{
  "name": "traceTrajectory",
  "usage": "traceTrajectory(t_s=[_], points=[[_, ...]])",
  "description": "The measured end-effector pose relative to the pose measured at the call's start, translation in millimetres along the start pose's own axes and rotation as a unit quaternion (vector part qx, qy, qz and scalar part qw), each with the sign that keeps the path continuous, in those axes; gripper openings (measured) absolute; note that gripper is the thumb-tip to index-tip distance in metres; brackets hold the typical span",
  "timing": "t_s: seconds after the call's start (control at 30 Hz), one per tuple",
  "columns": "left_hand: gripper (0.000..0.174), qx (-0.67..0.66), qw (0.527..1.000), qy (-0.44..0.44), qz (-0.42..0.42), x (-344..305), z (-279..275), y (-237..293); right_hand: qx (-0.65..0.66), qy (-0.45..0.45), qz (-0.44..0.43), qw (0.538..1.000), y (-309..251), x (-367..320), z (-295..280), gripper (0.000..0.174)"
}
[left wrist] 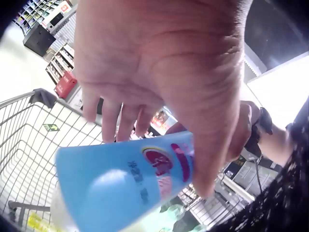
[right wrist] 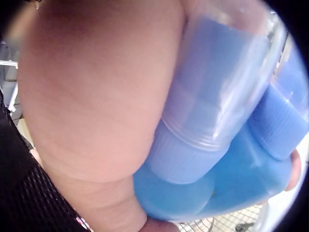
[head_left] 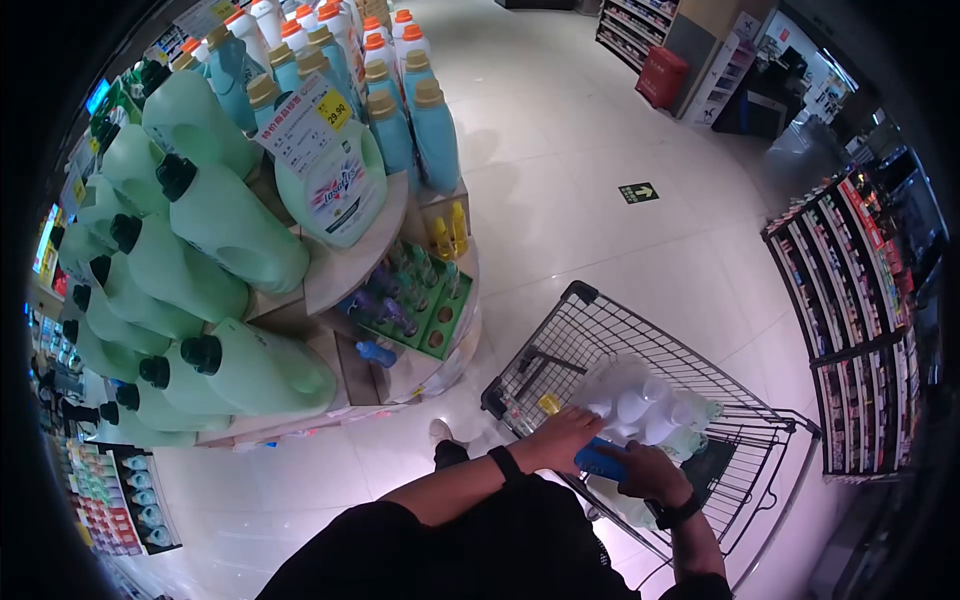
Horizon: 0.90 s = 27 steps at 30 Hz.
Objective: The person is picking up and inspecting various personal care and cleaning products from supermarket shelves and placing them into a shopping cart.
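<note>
My right hand [head_left: 655, 473] grips a pair of blue bottles [head_left: 600, 460] over the shopping cart [head_left: 690, 370]. Up close in the right wrist view, they have ribbed blue collars under clear caps [right wrist: 217, 96], and my palm presses along one of them. A pink and dark red label shows on the blue bottle [left wrist: 120, 179] in the left wrist view. My left hand [head_left: 563, 440] touches the same bottles, its thumb laid across the labelled side and its fingers stretched straight along the far side. White bottles [head_left: 640, 400] in clear wrap lie in the cart below.
Large green detergent jugs [head_left: 230, 220] are stacked on the display at left, with teal bottles [head_left: 430, 135] behind. A green tray [head_left: 440, 325] of small bottles stands at the display's corner. Shelving [head_left: 850, 310] lines the right side, and a red bin [head_left: 661, 76] stands farther back.
</note>
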State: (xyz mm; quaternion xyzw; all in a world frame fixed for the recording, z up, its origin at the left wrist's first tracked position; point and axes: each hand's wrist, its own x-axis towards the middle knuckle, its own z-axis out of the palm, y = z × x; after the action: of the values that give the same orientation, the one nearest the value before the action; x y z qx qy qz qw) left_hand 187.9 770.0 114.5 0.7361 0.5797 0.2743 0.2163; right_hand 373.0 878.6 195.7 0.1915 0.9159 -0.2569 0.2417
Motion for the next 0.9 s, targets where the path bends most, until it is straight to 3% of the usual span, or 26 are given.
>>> traceTrajectory(t_s=[0.07, 0.27, 0.33, 0.4, 0.43, 0.47, 0.5, 0.53, 0.57, 0.6, 0.63, 0.67, 0.73, 0.8, 0.83, 0.9], points=[[0.075, -0.116, 0.98, -0.156, -0.05, 2.7, -18.6, 13.5, -0.046, -0.028, -0.03, 0.998, -26.3, -6.4, -33.6, 0.077], [0.068, -0.185, 0.973, -0.087, -0.11, -22.0, -65.5, 20.0, -0.075, -0.075, -0.074, 0.992, -74.6, 13.9, -93.7, 0.067], [0.068, -0.202, 0.971, -0.067, -0.108, -36.8, -72.9, 8.9, -0.104, -0.01, -0.141, 0.985, -85.1, 23.2, -97.4, 0.062], [0.071, -0.248, 0.96, -0.011, -0.133, -55.6, -79.0, -1.5, -0.153, 0.146, -0.178, 0.961, -100.9, 29.4, -102.0, 0.054], [0.071, -0.255, 0.958, -0.011, -0.135, -64.5, -87.9, 3.6, -0.14, 0.275, -0.237, 0.921, -114.0, 23.3, -111.8, 0.051], [0.071, -0.365, 0.909, 0.029, -0.2, -74.6, -103.0, 9.3, -0.142, 0.273, -0.237, 0.922, -125.8, 17.8, -115.6, 0.051], [0.071, -0.467, 0.841, 0.07, -0.264, -84.5, -113.2, 12.4, -0.071, 0.348, -0.263, 0.897, -137.1, 14.2, -118.3, 0.048], [0.071, -0.466, 0.841, 0.077, -0.266, -94.9, -114.9, 10.6, 0.001, 0.42, -0.289, 0.861, -144.4, 14.4, -119.4, 0.045], [0.071, -0.538, 0.795, 0.143, -0.243, -105.7, -115.0, 9.0, 0.069, 0.426, -0.275, 0.859, -146.0, 15.6, -109.9, 0.044], [0.07, -0.603, 0.739, 0.21, -0.216, -115.3, -116.2, 8.3, 0.068, 0.422, -0.286, 0.858, -147.0, 22.8, -96.7, 0.044], [0.069, -0.625, 0.714, 0.246, -0.194, -120.4, -129.5, 17.8, 0.195, 0.396, -0.266, 0.857, -147.8, 34.9, -80.4, 0.042], [0.069, -0.624, 0.711, 0.259, -0.195, -126.0, -139.5, 24.7, 0.317, 0.359, -0.238, 0.845, -148.4, 47.5, -67.2, 0.04], [0.07, -0.656, 0.678, 0.272, -0.19, -136.7, -156.3, 35.1, 0.363, 0.307, -0.251, 0.843, -155.8, 66.3, -53.1, 0.041], [0.068, -0.658, 0.67, 0.281, -0.199, -141.7, -166.7, 45.9, 0.543, 0.159, -0.222, 0.794, -173.8, 77.0, -51.9, 0.044], [0.061, -0.645, 0.673, 0.282, -0.228, -143.2, -170.3, 51.3, 0.583, 0.143, -0.242, 0.763, -185.3, 80.6, -56.1, 0.041], [0.054, -0.631, 0.675, 0.283, -0.256, -146.1, -169.4, 54.6, 0.56, 0.125, -0.223, 0.788, -187.4, 89.6, -64.6, 0.037]])
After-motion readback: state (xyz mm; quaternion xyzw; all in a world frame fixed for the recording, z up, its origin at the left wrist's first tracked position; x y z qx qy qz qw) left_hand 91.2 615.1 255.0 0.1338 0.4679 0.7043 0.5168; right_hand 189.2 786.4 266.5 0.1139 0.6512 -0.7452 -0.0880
